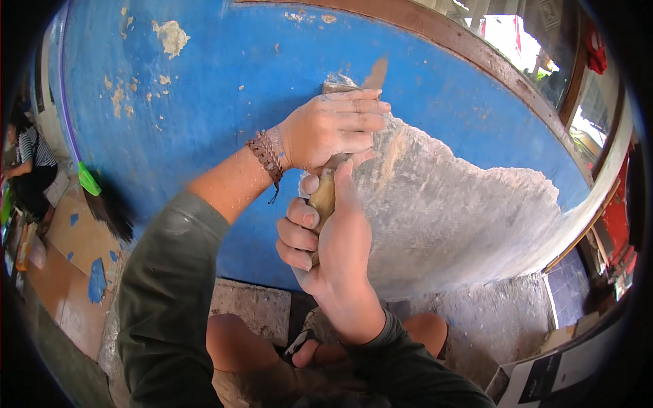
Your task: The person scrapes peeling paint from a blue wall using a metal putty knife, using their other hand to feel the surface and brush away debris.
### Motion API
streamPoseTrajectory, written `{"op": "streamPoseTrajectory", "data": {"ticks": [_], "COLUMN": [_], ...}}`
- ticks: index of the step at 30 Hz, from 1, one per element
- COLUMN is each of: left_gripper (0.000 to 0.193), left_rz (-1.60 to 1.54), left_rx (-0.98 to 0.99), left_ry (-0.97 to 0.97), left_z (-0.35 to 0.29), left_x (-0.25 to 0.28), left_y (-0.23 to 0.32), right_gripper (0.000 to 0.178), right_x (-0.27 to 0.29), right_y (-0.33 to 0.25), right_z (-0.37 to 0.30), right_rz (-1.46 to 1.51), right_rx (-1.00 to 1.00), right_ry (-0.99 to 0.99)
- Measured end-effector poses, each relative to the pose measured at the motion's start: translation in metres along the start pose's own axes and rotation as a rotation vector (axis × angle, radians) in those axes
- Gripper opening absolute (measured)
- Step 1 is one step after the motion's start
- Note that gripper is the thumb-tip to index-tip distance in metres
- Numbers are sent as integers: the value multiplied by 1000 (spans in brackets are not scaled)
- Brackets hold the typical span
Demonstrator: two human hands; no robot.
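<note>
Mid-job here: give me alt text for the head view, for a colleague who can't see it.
A person's right-hand grip holds a tan-handled tool while the left-hand grip lies over its front, at a blue wall with a large, ragged bare grey patch. At left are a broom and another person.

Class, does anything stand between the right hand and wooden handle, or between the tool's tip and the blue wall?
Nothing visible does. The right hand grips the wooden handle directly; the tool's tip lies at the blue wall. The left hand covers the tool's middle.
</note>
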State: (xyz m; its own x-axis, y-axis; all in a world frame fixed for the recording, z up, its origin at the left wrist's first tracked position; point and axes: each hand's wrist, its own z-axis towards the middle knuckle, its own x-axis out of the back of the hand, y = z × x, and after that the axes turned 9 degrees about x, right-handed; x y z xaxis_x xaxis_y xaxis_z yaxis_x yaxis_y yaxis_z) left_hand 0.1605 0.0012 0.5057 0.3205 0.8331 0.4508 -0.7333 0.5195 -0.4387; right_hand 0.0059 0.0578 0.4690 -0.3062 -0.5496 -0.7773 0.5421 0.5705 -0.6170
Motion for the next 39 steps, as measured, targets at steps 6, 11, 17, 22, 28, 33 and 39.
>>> {"op": "streamPoseTrajectory", "data": {"ticks": [6, 11, 17, 22, 28, 33, 39], "left_gripper": [17, 17, 17, 16, 19, 16, 13], "left_rz": [36, 29, 9, 102, 109, 120, 146], "left_rx": [-15, -32, -2, -51, -14, -33, -23], "left_ry": [14, -3, 15, 22, -32, -38, -40], "left_z": [9, 8, -1, 4, -3, 8, 0], "left_x": [4, -6, -6, 4, 5, 9, 14], "left_y": [-6, -6, 4, -7, 1, -10, -3], "right_gripper": [37, 38, 39, 39, 41, 42, 41], "right_x": [4, 14, 7, 6, 17, 12, 16], "right_y": [-4, -2, -1, -5, 1, -6, -1], "right_z": [3, 4, -6, 6, 5, 11, 10], "right_rz": [2, 5, -21, -68, -98, -75, -89], "right_rx": [40, 32, -12, -5, -14, -8, -59], "right_ry": [-20, 22, 74, 10, -33, -100, -67]}}
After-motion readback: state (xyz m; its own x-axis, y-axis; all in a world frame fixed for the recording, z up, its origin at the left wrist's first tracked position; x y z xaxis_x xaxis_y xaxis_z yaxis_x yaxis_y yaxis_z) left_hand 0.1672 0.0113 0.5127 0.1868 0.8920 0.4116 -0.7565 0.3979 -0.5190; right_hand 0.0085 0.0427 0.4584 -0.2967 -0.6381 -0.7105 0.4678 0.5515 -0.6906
